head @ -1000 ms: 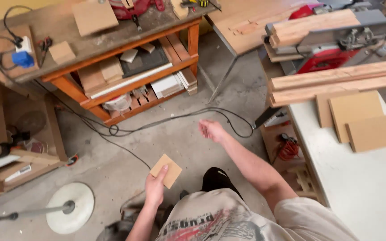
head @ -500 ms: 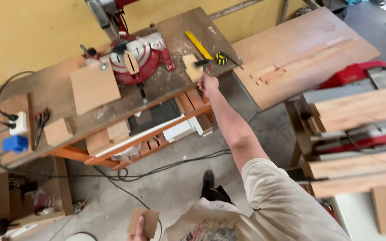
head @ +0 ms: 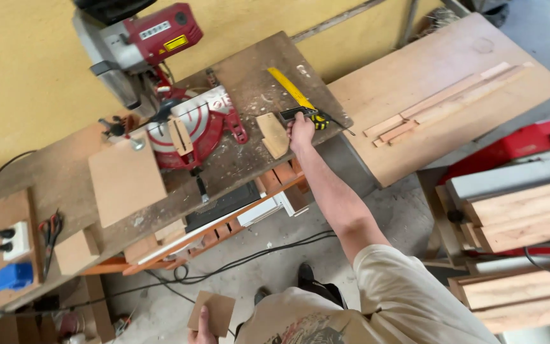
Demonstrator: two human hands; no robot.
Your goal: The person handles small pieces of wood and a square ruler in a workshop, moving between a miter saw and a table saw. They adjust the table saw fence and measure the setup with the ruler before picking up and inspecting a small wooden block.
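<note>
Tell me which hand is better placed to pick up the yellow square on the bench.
Right. The right hand already rests on the yellow square on the workbench, arm outstretched. The left hand is low beside the body, holding a small board.

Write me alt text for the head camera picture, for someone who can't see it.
Seen from above, a person's right hand reaches onto a wooden workbench and touches a yellow and black square ruler beside a small wood piece and a red miter saw. The left hand holds a small square board low by the body.
</note>
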